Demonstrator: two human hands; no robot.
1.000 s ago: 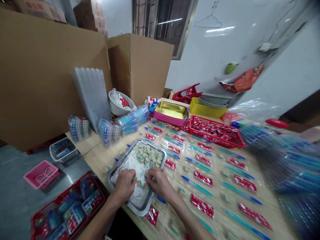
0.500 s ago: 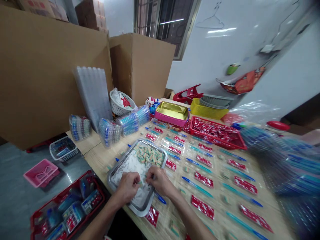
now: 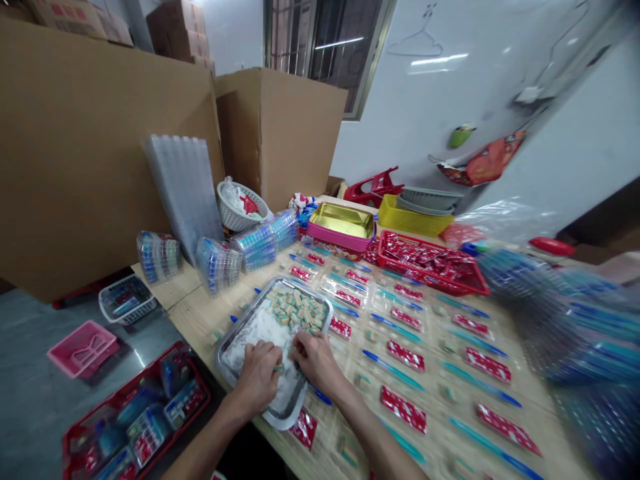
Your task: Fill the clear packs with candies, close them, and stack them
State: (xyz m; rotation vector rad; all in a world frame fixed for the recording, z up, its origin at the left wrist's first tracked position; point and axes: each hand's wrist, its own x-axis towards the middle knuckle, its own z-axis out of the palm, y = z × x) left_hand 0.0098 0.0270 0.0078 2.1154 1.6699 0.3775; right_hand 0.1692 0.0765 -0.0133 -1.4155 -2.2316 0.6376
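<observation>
A red basket (image 3: 125, 413) of packets sits low at the left, off the wooden table (image 3: 200, 317). On the table's near edge lies a metal tray (image 3: 240, 327), small green-and-orange erasers (image 3: 295, 310) heaped at its far end. The left hand (image 3: 260, 377) rests inside the tray, fingers curled around one eraser (image 3: 278, 367) at its fingertips. The right hand (image 3: 313, 360) is just beside it, fingers bent onto the tray; whether they grip anything cannot be told. Blue pens (image 3: 393, 372) and red packets (image 3: 406, 355) lie in rows to the right
</observation>
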